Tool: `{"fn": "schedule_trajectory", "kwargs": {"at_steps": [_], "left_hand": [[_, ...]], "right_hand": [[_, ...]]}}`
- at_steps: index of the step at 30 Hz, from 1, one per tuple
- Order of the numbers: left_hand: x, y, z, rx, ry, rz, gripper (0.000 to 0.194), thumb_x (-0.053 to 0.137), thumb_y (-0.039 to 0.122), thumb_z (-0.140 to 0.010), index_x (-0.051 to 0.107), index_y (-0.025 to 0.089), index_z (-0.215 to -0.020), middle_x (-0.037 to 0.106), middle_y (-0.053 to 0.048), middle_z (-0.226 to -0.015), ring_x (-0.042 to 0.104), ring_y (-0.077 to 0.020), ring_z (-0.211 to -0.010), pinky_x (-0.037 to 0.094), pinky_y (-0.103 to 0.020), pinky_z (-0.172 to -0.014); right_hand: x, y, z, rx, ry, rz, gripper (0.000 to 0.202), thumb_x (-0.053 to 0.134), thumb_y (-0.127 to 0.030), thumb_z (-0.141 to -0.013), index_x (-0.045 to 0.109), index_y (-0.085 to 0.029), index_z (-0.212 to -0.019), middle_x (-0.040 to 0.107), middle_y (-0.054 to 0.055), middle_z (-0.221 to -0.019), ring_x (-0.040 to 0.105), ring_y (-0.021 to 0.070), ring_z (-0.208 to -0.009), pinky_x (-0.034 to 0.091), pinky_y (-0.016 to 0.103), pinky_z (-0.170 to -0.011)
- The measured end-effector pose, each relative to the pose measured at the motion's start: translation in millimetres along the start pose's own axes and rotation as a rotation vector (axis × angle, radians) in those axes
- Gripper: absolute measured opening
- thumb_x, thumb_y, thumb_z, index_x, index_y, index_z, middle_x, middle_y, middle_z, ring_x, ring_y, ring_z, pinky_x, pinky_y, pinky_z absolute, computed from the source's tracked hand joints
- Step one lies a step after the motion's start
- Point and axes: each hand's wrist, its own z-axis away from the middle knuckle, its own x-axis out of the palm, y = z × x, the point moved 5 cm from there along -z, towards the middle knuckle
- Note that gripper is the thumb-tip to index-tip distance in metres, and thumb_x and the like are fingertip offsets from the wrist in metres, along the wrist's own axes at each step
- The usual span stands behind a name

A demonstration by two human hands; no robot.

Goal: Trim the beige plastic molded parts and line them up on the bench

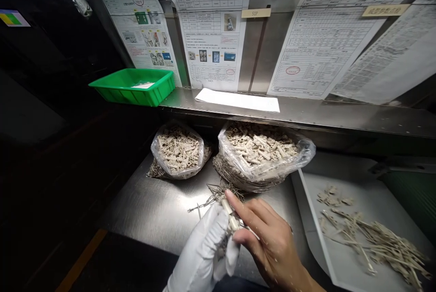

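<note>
Left hand: white-gloved [204,246], fingers curled around pale cylindrical pieces [233,223].
Right hand: bare [275,237], index fingertip [229,194] at the upper end of the pieces, thumb near the lower end; whether it pinches them, I cannot tell.
Pale cylindrical pieces: between the two hands, upper end toward the bags.
Slip risk: smooth glove fabric and an off-centre push could twist a piece loose, likely dropping it among the thin stems [215,190] just beyond.
Bags: two open clear bags, smaller left [158,155], larger right [308,149], heaped with similar pieces; a knock could plausibly spill some.
Tray: grey [357,178], to the right, holding loose branching scraps [391,242].
Shelf: steel [306,112], with a green bin [163,87] and folded white paper [238,100].
</note>
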Motion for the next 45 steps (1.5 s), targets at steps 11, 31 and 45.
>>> {"fn": "schedule_trajectory", "kwargs": {"at_steps": [11,31,45], "left_hand": [[0.8,2.6,0.9,0.012,-0.008,-0.013,0.032,0.067,0.035,-0.101,0.066,0.018,-0.127,0.07,-0.009,-0.124,0.072,-0.0228,-0.099,0.063,-0.041,-0.083],[12.6,-0.7,-3.6,-0.033,-0.199,-0.094,0.057,0.071,0.073,-0.084,0.06,0.017,-0.08,0.05,0.005,-0.062,0.032,-0.0055,-0.049,0.019,-0.025,-0.049],[6.1,-7.1,-0.5,0.154,-0.112,-0.165,0.049,0.069,0.067,-0.09,0.057,0.02,-0.084,0.065,0.004,-0.06,0.055,-0.01,-0.058,0.039,-0.025,-0.065]], "right_hand": [[0.1,-1.7,5.8,-0.031,-0.004,0.027,0.046,0.054,-0.033,-0.11,0.053,-0.029,-0.155,0.059,0.001,-0.071,0.056,0.0177,-0.063,0.042,0.029,-0.055],[-7.1,7.1,2.7,0.095,0.055,-0.23,0.04,0.051,-0.041,-0.111,0.06,-0.032,-0.149,0.065,0.001,-0.087,0.063,0.0136,-0.076,0.051,0.023,-0.067],[-9.0,1.0,4.5,-0.011,0.067,-0.023,0.041,0.055,-0.027,-0.109,0.059,-0.023,-0.15,0.059,0.001,-0.078,0.055,0.0152,-0.069,0.045,0.027,-0.062]]}}
